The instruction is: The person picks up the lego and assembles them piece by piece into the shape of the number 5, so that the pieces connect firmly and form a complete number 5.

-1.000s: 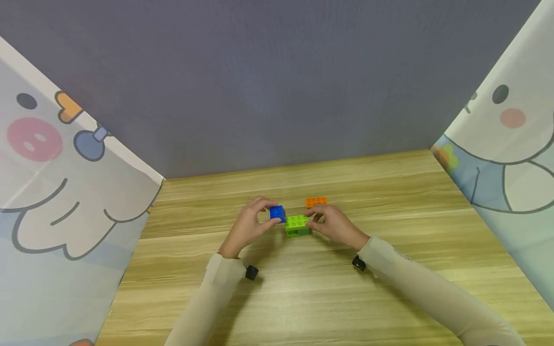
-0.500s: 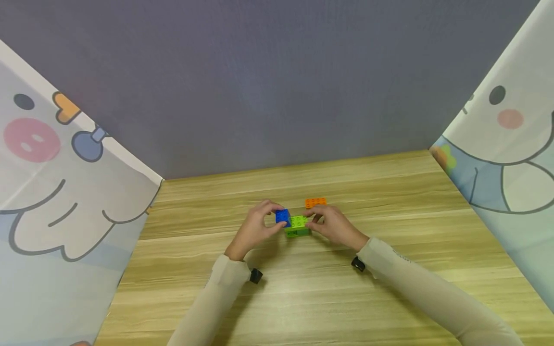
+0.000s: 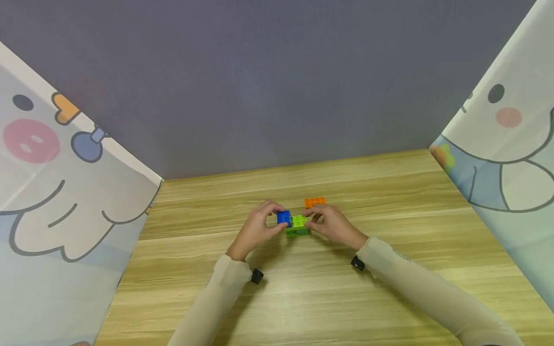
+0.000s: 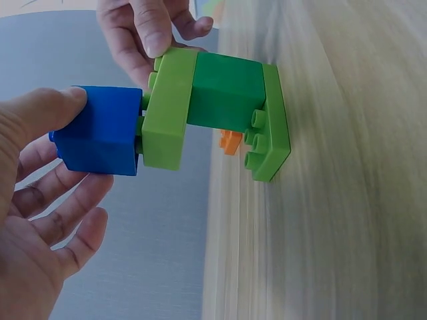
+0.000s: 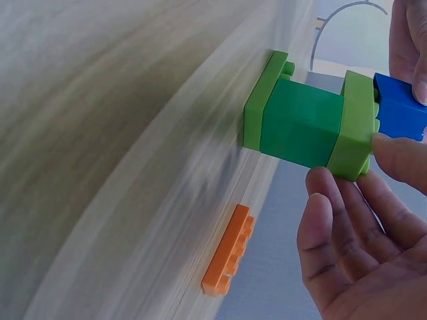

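Observation:
My left hand (image 3: 256, 229) pinches a blue toy building brick (image 4: 103, 130) between thumb and fingers. The blue brick sits over the left end of a green brick stack; a strip of studs shows between the two in the left wrist view. The stack has a light green flat brick (image 4: 272, 130) on the table, a dark green block (image 5: 300, 121) above it, and a light green top brick (image 5: 352, 123). At the stack's right end, my right hand (image 3: 332, 225) holds the top brick with thumb and fingertips. Bare studs of the top brick show between the hands.
An orange flat brick (image 3: 315, 202) lies on the wooden table (image 3: 303, 298) just behind the stack and right hand. A grey panel (image 3: 277, 86) rises at the table's back edge. Printed cartoon panels stand at the left and right sides.
My left hand has moved right with the blue brick, from beside the green stack to over its left end. The right hand has stayed at the stack's right end.

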Demonstrator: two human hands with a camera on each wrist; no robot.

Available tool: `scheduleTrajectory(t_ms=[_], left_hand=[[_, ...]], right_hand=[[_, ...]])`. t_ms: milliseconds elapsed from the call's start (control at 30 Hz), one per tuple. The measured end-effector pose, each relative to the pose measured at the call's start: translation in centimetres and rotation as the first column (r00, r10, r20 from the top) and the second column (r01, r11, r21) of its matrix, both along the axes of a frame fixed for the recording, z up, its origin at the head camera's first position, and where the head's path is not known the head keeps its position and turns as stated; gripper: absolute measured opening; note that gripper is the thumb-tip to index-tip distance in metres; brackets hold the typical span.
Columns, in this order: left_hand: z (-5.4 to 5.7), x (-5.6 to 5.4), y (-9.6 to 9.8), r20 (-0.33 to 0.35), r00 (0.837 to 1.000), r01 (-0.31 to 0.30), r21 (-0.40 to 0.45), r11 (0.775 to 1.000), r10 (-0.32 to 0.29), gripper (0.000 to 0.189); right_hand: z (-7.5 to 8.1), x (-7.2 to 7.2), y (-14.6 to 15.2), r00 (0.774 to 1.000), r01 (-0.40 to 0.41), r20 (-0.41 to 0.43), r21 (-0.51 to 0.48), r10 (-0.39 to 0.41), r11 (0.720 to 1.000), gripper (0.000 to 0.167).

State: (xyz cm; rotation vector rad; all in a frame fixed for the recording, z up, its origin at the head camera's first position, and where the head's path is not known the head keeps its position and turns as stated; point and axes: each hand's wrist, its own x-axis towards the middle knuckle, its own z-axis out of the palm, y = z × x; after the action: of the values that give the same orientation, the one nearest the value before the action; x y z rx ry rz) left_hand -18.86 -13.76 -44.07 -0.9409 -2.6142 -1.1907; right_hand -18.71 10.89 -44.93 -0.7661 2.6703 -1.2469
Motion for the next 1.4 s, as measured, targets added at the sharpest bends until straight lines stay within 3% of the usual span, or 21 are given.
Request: scheduleTrajectory(t_ms=[500,767,1400], left_hand=[[0.0,-0.2,0.3,0.001,1.000,0.006,-0.019,1.000,-0.006,0.028],[0.3,-0.3,0.6,0.014,1.000,-0.018,-0.066,0.998,0.019,0.029],[0.1,-0.3,1.5,0.045,0.998,-0.039,-0.072,0.997,0.043,0.027]], right_hand=[[-0.2,-0.3,0.1,1.000,0.004,0.011,0.013,-0.005,1.000,0.031],[-0.3,-0.5,0.1,1.000,0.006,0.023,0.018,-0.006,1.000,0.031],[-0.5,-0.7,0.1,1.000,0.002,0.025,0.022,-0.002,1.000,0.029]])
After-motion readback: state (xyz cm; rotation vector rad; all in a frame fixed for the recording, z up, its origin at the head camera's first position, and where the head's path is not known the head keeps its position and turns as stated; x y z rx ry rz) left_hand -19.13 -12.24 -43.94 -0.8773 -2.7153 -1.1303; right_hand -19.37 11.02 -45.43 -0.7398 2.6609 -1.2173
